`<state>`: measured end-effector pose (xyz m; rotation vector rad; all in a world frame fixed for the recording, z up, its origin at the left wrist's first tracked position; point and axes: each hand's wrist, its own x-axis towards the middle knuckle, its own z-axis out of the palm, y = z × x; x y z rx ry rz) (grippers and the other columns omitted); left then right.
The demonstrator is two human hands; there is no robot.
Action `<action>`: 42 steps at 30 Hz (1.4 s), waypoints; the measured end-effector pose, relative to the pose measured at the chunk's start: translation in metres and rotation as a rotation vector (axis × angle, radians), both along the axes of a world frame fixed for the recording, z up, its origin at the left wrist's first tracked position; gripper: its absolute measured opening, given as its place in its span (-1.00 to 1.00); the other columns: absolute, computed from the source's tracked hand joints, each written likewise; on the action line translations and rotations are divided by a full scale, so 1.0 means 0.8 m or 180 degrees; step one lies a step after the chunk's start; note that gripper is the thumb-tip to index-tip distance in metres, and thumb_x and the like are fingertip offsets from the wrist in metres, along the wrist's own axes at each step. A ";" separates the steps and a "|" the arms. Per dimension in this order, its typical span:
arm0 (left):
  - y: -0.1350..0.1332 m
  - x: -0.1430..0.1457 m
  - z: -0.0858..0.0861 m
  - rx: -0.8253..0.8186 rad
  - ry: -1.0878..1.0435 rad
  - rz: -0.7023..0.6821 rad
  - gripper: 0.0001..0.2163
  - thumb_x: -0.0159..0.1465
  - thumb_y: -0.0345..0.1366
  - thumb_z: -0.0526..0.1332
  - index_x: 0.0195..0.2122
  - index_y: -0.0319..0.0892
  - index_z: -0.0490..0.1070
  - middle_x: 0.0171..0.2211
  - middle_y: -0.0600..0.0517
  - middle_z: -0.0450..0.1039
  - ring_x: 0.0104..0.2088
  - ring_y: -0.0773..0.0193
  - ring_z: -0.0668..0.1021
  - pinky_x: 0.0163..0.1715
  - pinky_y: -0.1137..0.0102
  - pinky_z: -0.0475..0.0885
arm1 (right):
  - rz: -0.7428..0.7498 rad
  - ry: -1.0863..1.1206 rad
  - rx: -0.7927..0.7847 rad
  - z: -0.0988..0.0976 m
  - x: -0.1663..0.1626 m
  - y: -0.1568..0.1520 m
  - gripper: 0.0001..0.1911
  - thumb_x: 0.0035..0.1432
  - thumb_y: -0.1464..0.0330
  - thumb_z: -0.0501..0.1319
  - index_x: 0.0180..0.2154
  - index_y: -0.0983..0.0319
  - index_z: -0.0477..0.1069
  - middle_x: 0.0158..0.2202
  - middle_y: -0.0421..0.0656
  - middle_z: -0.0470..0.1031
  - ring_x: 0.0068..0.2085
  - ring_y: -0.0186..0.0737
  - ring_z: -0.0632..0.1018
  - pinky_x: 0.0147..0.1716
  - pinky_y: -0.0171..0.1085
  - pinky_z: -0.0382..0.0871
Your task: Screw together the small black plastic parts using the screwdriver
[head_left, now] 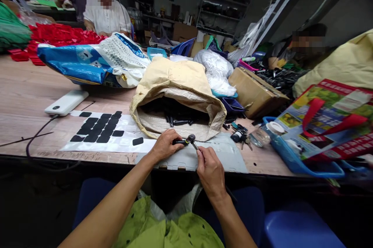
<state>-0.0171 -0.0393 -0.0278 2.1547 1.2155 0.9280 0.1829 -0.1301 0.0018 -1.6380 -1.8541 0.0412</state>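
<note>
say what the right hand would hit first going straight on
The sack, likely at its near edge, just beyond the right hand, though depth is unclear.

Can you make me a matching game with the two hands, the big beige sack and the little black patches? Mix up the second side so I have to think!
Things:
1. Left hand
2. Right hand
3. Beige sack
4. Black patches

Where or how:
A. Lying on the white sheet
B. Gripping the silvery rod
C. Mouth open, with dark pieces inside
D. Gripping the black piece

Right pairs: 1-D, 2-B, 3-C, 4-A
</note>
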 end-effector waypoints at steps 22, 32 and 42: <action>0.004 -0.003 0.005 -0.0086 0.0138 -0.0127 -0.67 0.49 -0.19 0.00 -0.36 -0.14 0.43 -0.32 0.03 0.42 -0.22 0.20 0.44 -0.12 0.28 0.32 | -0.0806 -0.0893 0.0165 -0.022 0.039 0.052 -0.82 0.33 0.35 0.17 -0.15 0.21 0.54 -0.24 -0.06 0.49 -0.19 -0.08 0.39 -0.24 -0.19 0.15; 0.003 -0.001 0.006 0.0025 0.0289 -0.0062 -0.67 0.50 -0.20 -0.04 -0.38 -0.14 0.35 -0.33 0.02 0.40 -0.25 0.19 0.40 -0.14 0.27 0.29 | 0.0094 -0.0036 0.0235 -0.001 0.009 0.048 -0.60 0.23 0.33 0.23 0.11 0.20 0.43 -0.07 -0.04 0.48 -0.04 -0.03 0.43 -0.03 -0.10 0.30; 0.003 -0.004 0.001 0.0186 0.0527 -0.0260 -0.64 0.52 -0.21 -0.08 -0.37 -0.13 0.37 -0.34 0.02 0.39 -0.24 0.20 0.40 -0.11 0.26 0.28 | 0.1083 0.0164 -0.0087 -0.014 -0.025 0.075 -0.83 0.37 0.29 0.13 -0.16 0.20 0.45 -0.20 -0.09 0.54 -0.13 -0.13 0.49 -0.08 -0.19 0.35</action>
